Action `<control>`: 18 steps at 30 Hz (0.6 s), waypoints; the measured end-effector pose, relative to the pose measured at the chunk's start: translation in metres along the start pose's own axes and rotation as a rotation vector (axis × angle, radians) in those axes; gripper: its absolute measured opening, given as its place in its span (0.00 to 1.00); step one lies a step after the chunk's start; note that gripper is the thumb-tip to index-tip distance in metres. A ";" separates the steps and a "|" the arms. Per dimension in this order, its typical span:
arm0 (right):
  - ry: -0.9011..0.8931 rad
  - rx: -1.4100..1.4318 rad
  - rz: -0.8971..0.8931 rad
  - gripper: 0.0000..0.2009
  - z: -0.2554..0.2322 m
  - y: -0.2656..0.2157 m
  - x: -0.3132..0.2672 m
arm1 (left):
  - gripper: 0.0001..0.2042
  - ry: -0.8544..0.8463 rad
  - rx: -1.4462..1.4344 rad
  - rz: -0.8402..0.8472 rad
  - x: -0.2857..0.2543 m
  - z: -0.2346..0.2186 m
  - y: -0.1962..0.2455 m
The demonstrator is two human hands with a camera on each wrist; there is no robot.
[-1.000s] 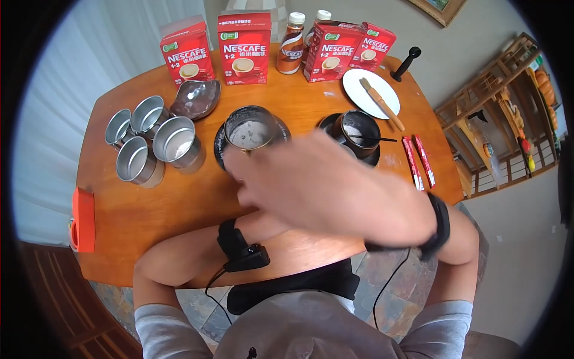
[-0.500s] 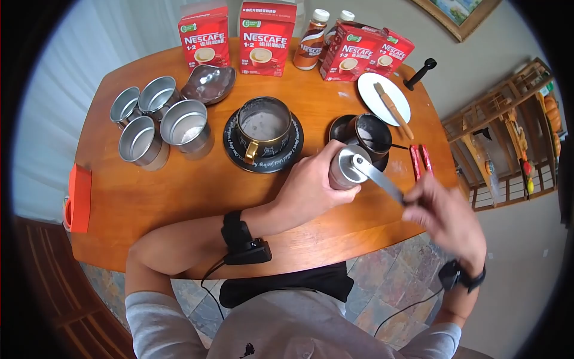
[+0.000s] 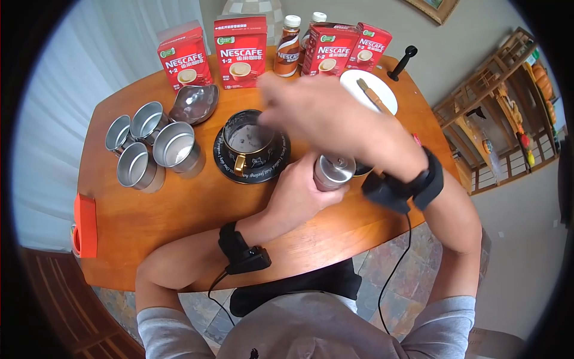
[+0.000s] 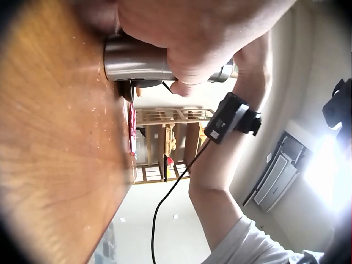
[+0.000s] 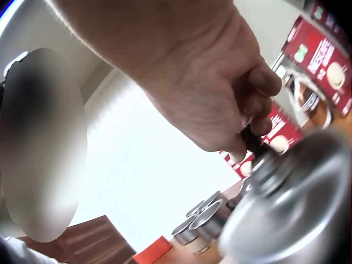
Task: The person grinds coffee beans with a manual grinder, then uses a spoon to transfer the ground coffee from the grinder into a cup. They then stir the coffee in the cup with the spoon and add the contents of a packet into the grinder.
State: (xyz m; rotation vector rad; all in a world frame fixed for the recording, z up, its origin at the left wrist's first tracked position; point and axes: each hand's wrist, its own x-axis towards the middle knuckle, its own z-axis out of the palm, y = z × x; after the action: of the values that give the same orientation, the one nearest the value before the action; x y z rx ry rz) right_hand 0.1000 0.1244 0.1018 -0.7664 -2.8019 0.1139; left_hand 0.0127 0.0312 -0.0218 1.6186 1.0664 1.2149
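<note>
My left hand (image 3: 298, 188) grips a silver hand coffee grinder (image 3: 333, 172), which stands upright over the table's front middle. In the left wrist view the steel body of the grinder (image 4: 137, 59) has its base right at the tabletop. My right hand (image 3: 326, 113), blurred by motion, reaches across above it. In the right wrist view the fingers of that hand pinch the dark knob (image 5: 253, 140) of the grinder's crank. To the left of the grinder a black cup with a gold handle (image 3: 240, 163) rests on a black saucer (image 3: 266, 170). The right hand and forearm hide most of a second dark saucer.
Several metal cups (image 3: 174, 146) are grouped at the left, beside a dark bowl (image 3: 194, 105). Red Nescafe boxes (image 3: 241, 54) and bottles (image 3: 288, 51) line the back. A white plate (image 3: 387, 99) carries a brush (image 3: 369, 93). An orange object (image 3: 86, 227) sits at the left edge.
My right hand swings the crank around, from the left over the grinder to its right side, then back across to the upper left. The left hand keeps its hold; the head view shifts too.
</note>
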 end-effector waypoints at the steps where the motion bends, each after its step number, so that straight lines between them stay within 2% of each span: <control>1: -0.019 0.020 0.116 0.13 -0.005 0.017 -0.004 | 0.27 0.000 -0.044 -0.041 0.001 -0.002 0.008; 2: -0.040 0.041 0.230 0.12 -0.011 0.033 -0.015 | 0.26 -0.018 -0.009 -0.071 0.000 -0.003 0.010; 4: 0.055 -0.075 0.249 0.15 -0.023 0.053 -0.057 | 0.25 -0.037 -0.022 -0.075 0.001 -0.004 0.007; 6: 0.050 -0.008 0.337 0.12 -0.038 0.051 -0.107 | 0.25 -0.023 -0.036 -0.049 0.001 -0.003 0.005; 8: -0.232 0.153 0.621 0.13 -0.071 0.013 -0.136 | 0.25 -0.014 -0.043 -0.043 0.000 -0.002 0.004; 10: -0.270 0.288 0.560 0.14 -0.072 -0.014 -0.172 | 0.24 -0.022 -0.042 -0.048 0.000 -0.002 0.004; 12: -0.307 0.218 0.395 0.14 -0.070 -0.052 -0.175 | 0.24 -0.001 -0.040 -0.032 0.000 -0.001 0.003; 14: -0.283 0.141 0.120 0.13 -0.060 -0.076 -0.161 | 0.27 0.007 -0.046 -0.013 0.000 0.000 0.000; 16: -0.202 0.152 0.010 0.14 -0.044 -0.092 -0.135 | 0.26 0.010 -0.026 0.011 0.000 0.000 -0.001; 18: -0.148 0.155 -0.081 0.14 -0.030 -0.094 -0.107 | 0.23 -0.075 -0.061 -0.068 0.000 -0.004 0.006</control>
State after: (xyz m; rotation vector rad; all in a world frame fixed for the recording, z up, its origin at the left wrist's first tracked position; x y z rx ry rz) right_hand 0.1502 -0.0101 0.1217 -0.6313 -2.9143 0.3838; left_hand 0.0097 0.0302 -0.0153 1.5567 1.0197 1.1231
